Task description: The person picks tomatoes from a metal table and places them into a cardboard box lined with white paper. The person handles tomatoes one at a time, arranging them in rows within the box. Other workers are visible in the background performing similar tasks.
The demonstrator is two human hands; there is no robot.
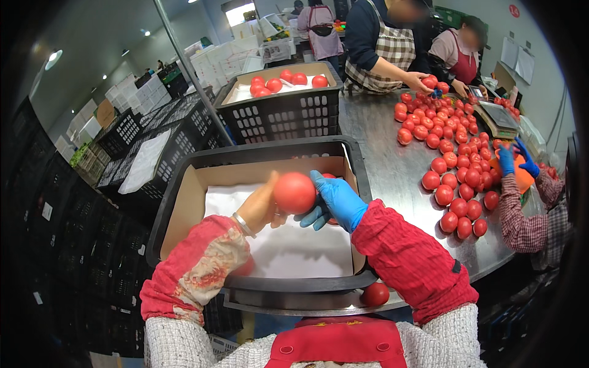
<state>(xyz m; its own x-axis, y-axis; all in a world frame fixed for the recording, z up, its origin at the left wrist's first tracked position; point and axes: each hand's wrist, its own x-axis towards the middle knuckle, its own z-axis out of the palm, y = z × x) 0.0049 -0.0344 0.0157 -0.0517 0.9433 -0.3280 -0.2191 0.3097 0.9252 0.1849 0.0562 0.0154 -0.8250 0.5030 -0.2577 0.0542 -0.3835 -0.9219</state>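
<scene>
Both my hands hold one large red tomato (295, 193) above a black plastic crate (158, 216) lined with brown cardboard (184, 207) and white paper (313, 250). My bare left hand (260, 204) has its fingers on the tomato's left side. My right hand (338, 198), in a blue glove, grips its right side. Parts of other tomatoes show behind my right hand and beside my left sleeve inside the crate. A single tomato (375, 294) lies outside the crate's near right corner, on the table's edge.
Many tomatoes (444, 195) spread over the metal table (382, 161) at the right. A second crate (285, 103) with tomatoes stands beyond mine. A co-worker's blue-gloved hands (517, 158) are at the right; others stand behind the table near a scale (497, 115). A metal pole (193, 69) rises at the left.
</scene>
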